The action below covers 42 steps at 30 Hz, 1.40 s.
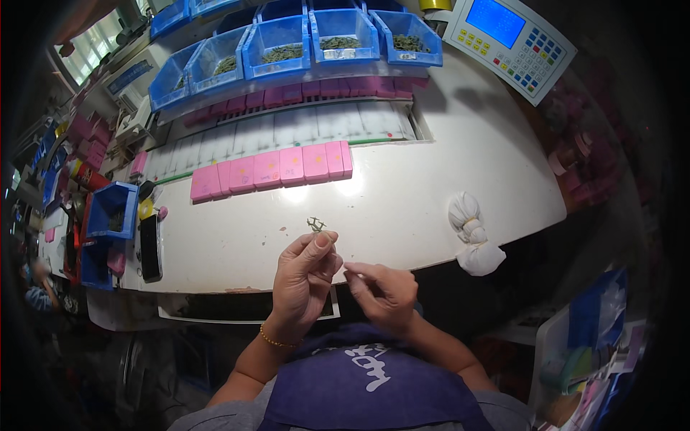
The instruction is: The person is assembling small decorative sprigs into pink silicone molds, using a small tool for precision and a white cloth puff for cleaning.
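Observation:
Between the thumb and forefinger of my left hand (303, 276) is a small, greenish, branched piece (315, 225), held upright above the table's near edge. Its exact kind is too small to make out. My right hand (386, 293) is close beside the left, its fingers curled in and their tips drawn together near the left hand's fingers. Whatever those tips hold, if anything, cannot be seen. Ahead of both hands, a row of pink blocks (269, 169) lies side by side on the white table (402, 208).
Blue bins (277, 47) with small greenish pieces line the back. In front of them runs a long whitish strip (287, 129) with dark marks. A keypad device with a blue screen (512, 47) stands back right, a knotted white cloth bundle (474, 233) right, a black phone-like slab (150, 248) left.

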Tool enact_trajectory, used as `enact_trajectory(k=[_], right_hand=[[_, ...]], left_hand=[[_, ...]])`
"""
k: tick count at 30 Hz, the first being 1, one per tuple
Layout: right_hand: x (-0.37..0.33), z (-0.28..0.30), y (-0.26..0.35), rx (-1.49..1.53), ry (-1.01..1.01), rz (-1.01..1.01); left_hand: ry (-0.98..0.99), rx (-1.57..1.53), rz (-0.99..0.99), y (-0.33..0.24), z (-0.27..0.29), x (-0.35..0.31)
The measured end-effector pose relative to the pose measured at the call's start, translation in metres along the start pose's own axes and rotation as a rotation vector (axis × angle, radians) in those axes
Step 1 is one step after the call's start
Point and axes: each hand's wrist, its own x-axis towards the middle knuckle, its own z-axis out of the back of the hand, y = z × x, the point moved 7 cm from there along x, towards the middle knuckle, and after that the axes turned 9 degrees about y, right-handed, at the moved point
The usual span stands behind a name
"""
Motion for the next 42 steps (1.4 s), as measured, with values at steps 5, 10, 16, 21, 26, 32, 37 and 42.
enact_trajectory(k=[5, 10, 16, 21, 26, 32, 37, 42], right_hand=[[0.017, 0.012, 0.010, -0.006, -0.071, 0.005], [0.024, 0.006, 0.010, -0.010, -0.097, 0.046], [0.029, 0.002, 0.011, -0.037, -0.086, 0.052], [0.030, 0.001, 0.011, -0.123, -0.088, 0.106], [0.030, -0.001, 0.012, -0.204, -0.074, 0.153], [0.030, -0.004, 0.014, -0.391, -0.059, 0.246], [0.038, -0.001, 0.012, -0.414, -0.110, 0.340], [0.045, -0.005, 0.010, -0.459, -0.067, 0.367]], left_hand=[[-0.033, -0.057, 0.006, 0.004, 0.004, -0.003], [-0.045, -0.017, -0.031, 0.002, 0.003, -0.004], [-0.047, 0.014, -0.054, 0.000, 0.003, -0.003], [-0.032, 0.073, -0.070, -0.003, 0.003, -0.002], [-0.049, 0.126, -0.102, -0.005, 0.004, -0.003], [-0.061, 0.164, -0.113, -0.004, 0.009, -0.002], [-0.064, 0.170, -0.107, -0.003, 0.013, 0.008], [-0.033, 0.178, -0.148, -0.013, 0.013, 0.013]])
